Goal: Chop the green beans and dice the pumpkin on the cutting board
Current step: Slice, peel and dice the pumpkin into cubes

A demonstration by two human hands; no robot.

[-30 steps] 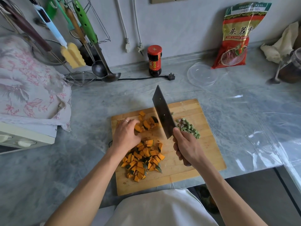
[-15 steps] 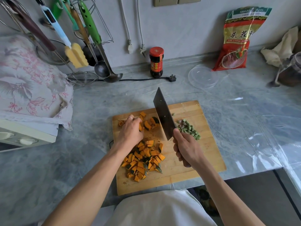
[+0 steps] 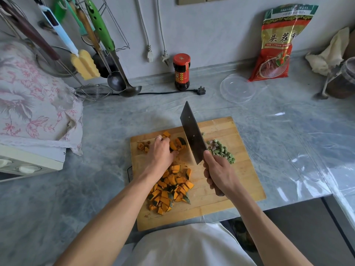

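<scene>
Pumpkin wedges [image 3: 177,144] at the far left of the cutting board [image 3: 238,169] are pressed under the curled left hand [image 3: 160,155]. Diced pumpkin [image 3: 170,189] is heaped nearer; chopped green beans [image 3: 221,150] are piled far right. The cleaver [image 3: 193,134] is held raised in the right hand [image 3: 221,173], its grip wrapped around the handle.

Head-worn view, looking forward and down — close over the cutting board [image 3: 226,131], wide-angle
</scene>
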